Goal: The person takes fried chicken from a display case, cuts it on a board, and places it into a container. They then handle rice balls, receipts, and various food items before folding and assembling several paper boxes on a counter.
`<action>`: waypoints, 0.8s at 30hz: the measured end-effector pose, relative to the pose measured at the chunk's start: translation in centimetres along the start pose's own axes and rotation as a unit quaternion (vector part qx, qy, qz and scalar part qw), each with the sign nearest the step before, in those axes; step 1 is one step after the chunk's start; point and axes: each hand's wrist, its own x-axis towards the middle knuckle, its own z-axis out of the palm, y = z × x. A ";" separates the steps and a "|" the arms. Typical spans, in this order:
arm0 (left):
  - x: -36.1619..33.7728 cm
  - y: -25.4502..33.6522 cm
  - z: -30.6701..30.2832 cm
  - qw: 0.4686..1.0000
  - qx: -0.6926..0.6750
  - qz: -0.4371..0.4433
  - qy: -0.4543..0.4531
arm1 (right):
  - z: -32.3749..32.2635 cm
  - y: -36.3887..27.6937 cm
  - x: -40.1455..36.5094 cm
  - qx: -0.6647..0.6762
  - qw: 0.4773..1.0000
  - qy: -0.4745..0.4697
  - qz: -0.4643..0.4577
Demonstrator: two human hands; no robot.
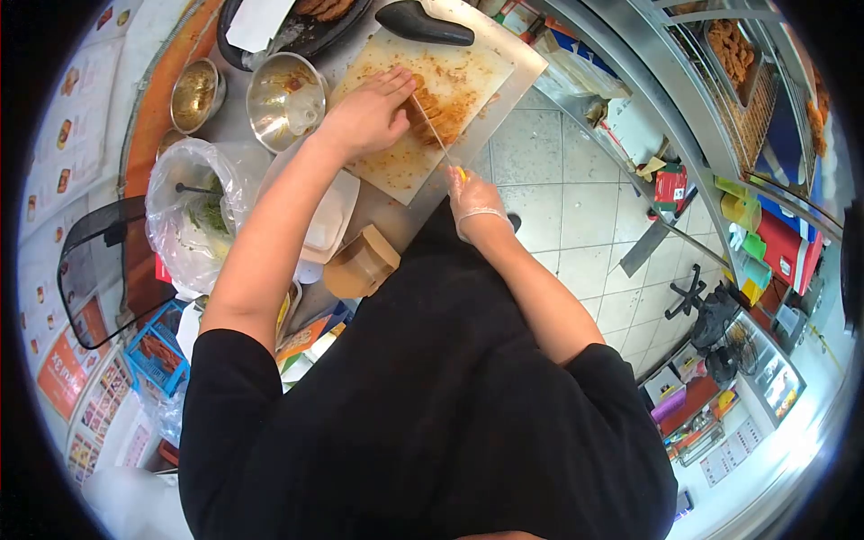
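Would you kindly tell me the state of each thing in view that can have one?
cutlet, partly cut into strips.
knife, blade down across the cutlet.
left hand, flat on the cutlet.
right hand, gloved, closed on the knife handle.
cutting board, strewn with crumbs.
plastic bag, open at the top.
steel bowl, upright.

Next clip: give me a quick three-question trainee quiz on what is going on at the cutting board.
1. Multiple choice: what does the right hand grip? A) a ladle B) a knife C) tongs
2. True or false: the left hand wears a clear plastic glove.
3. Fill in: the left hand rests on the fried food, which lies on the pale ______.

Key
1. B
2. False: the left hand is bare, and the glove is on the right hand.
3. cutting board
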 end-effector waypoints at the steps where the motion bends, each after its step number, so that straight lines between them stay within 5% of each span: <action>1: 0.2 -0.3 0.1 1.000 -0.005 -0.001 -0.016 | -0.3 -0.4 -0.1 -0.004 1.000 0.007 0.010; 15: 1.9 -2.3 0.6 0.989 0.069 -0.056 -0.116 | -1.6 -2.6 3.5 -0.009 0.999 -0.026 0.037; 17: 2.4 -2.8 -0.1 0.987 0.111 -0.052 -0.108 | -4.5 -5.0 2.4 0.022 0.994 -0.094 0.056; 20: 1.6 -0.8 -2.7 0.992 0.113 -0.030 -0.049 | -5.8 -3.5 1.6 0.002 0.999 -0.042 -0.011; 22: 0.2 3.2 -5.2 0.981 0.026 -0.099 0.167 | -7.4 -1.8 2.0 -0.010 0.999 -0.026 -0.034; 24: -2.4 7.0 -6.9 0.966 -0.033 -0.147 0.209 | -9.5 -1.2 3.2 -0.106 0.994 0.027 -0.006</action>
